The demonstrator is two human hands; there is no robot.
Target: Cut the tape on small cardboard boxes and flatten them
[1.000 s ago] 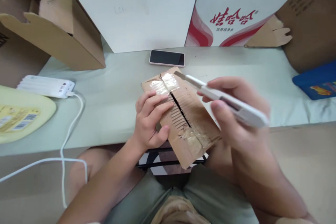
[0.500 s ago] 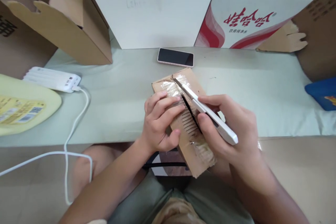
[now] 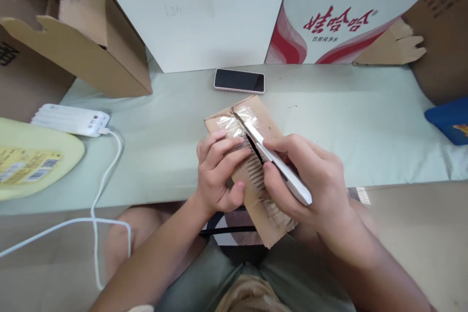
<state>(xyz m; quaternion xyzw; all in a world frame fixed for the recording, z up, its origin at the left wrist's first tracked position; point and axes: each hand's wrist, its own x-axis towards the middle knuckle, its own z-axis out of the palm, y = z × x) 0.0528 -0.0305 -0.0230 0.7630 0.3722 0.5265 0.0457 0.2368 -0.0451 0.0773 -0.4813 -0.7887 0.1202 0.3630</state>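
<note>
A small cardboard box (image 3: 252,204) lies slanted across the front edge of the bench, with clear crinkled tape (image 3: 241,119) and a dark slit along its top. My left hand (image 3: 221,173) grips it from the left, fingers lying on the top face and thumb by the near-left side. In my right hand (image 3: 310,175), held between thumb and fingers, is a white utility knife (image 3: 281,168). Its blade points away from me, with the tip at the taped far end of the box. How deep the blade sits, I cannot tell.
Behind the box lies a phone (image 3: 239,81). A white power bank (image 3: 71,119) with a cable (image 3: 109,170) and a yellow-green bottle (image 3: 40,156) are at left. Large cartons, including a red-and-white carton (image 3: 343,19), line the back. A blue object (image 3: 449,124) stands at right.
My right hand and the knife handle have swung a little left over the box, while the tip stays near the far end. My left hand keeps its hold. The whole view has shifted slightly.
</note>
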